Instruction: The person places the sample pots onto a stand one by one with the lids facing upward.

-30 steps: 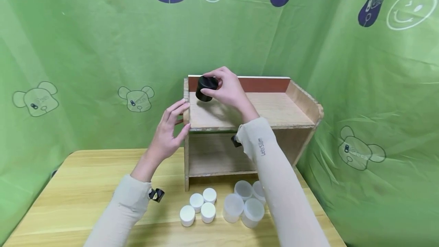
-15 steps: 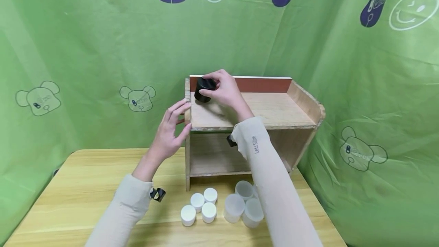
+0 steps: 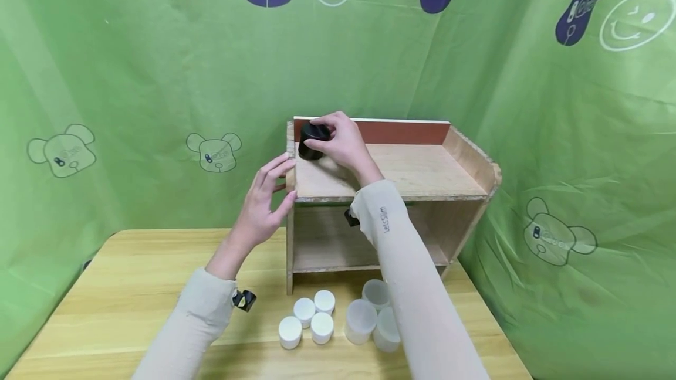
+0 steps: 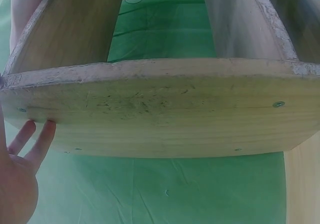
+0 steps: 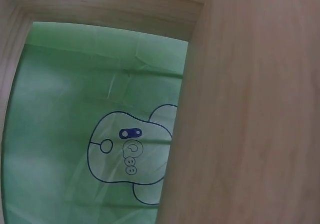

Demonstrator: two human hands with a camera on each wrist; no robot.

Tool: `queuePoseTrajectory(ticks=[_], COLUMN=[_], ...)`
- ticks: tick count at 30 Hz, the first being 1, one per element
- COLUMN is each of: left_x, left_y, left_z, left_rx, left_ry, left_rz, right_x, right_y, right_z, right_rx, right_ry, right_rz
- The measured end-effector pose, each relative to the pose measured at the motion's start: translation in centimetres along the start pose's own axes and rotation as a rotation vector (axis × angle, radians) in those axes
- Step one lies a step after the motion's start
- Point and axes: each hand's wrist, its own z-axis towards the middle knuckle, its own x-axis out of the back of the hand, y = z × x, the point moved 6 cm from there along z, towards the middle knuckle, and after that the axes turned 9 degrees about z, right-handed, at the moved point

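Observation:
A two-tier wooden shelf [image 3: 401,172] stands on the table. On its top board, in the back left corner by the red back strip, is a black round jar [image 3: 311,150]. My right hand [image 3: 343,142] pinches this jar near its top, thumb in front and fingers behind. With its fingers fairly straight, my left hand [image 3: 264,204] rests against the outside of the shelf's left side panel [image 4: 165,108]. Two of those fingers [image 4: 42,141] touch the panel in the left wrist view. The right wrist view holds only shelf boards [image 5: 240,114] and cloth, no hand.
Several small white-lidded jars [image 3: 321,326] stand in front of the shelf on the wooden table [image 3: 158,286]. Right of them are translucent cups [image 3: 361,320], partly behind the right sleeve [image 3: 412,274]. Green printed cloth [image 3: 132,75] hangs behind and to the right.
My right hand has lowered the black jar slightly and shifted it left, nearer the left panel. The right forearm covers more of the cups. My left hand stays on the panel.

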Motion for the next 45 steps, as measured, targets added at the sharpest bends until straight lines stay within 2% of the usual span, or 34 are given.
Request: queuePoseTrajectory(ticks=[12,26,33,38,45], left_x=[-0.1,0.0,-0.1,-0.1,-0.1], left_y=[0.0,0.0,-0.1,-0.1,-0.2], left_z=[0.1,0.1,0.0,0.0,-0.1], left_rx=[0.021,0.018,0.02,0.005,0.019], left_ry=[-0.001,-0.001,-0.005,0.006,0.0], left_rz=[-0.01,-0.009,-0.011,-0.013,-0.015], right_x=[-0.5,-0.6,-0.6,-0.2,1.2], right_y=[1.0,1.0,0.7,0.1,-0.3], right_z=[0.1,0.0,-0.2,-0.6,-1.5], right_rx=[-0.01,-0.017,-0.015,-0.009,0.013], right_ry=[0.004,0.01,-0.043,-0.087,-0.079], right_rz=[0.065,0.076,0.056,0.029,0.046])
